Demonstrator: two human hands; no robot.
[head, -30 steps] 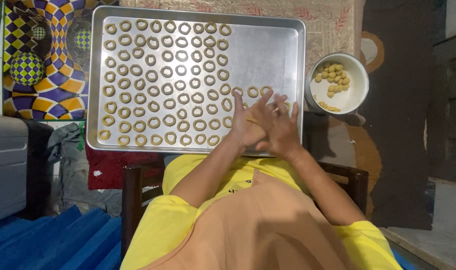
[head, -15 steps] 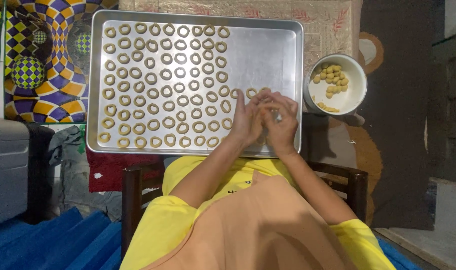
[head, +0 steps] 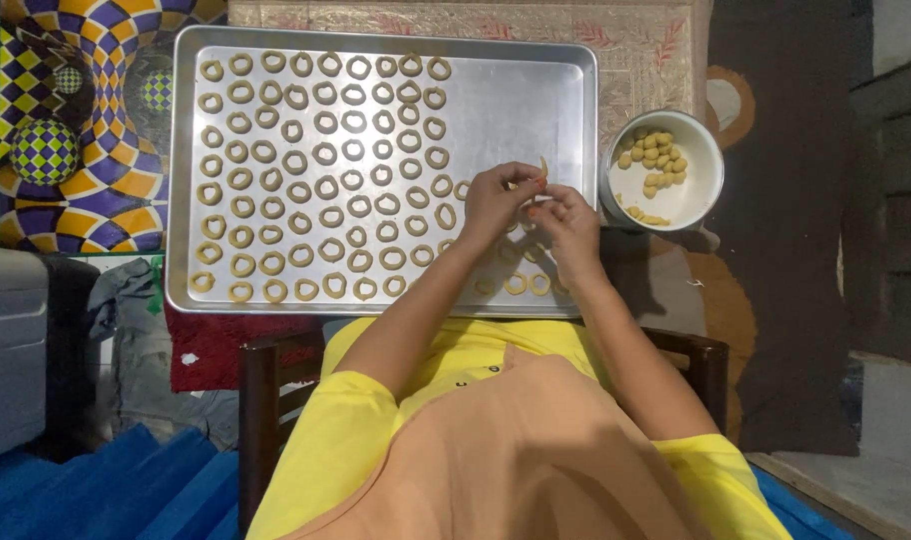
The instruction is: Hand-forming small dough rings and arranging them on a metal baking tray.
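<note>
Dough rings [head: 316, 170] on tray [head: 536, 110], bowl [head: 711, 165] right of tray, hands [head: 531, 210] between.

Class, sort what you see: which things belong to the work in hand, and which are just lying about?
In use:
left hand and right hand pinching a dough strip
metal tray
dough rings
white bowl of dough balls

Lying about:
patterned cloth
grey box
wooden chair

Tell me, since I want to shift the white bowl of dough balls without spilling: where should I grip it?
Grip the white bowl by its bare rim on the side away from the tray, coming from above. The dough balls sit heaped toward the far side, and the right hand crowds the tray side.
</note>
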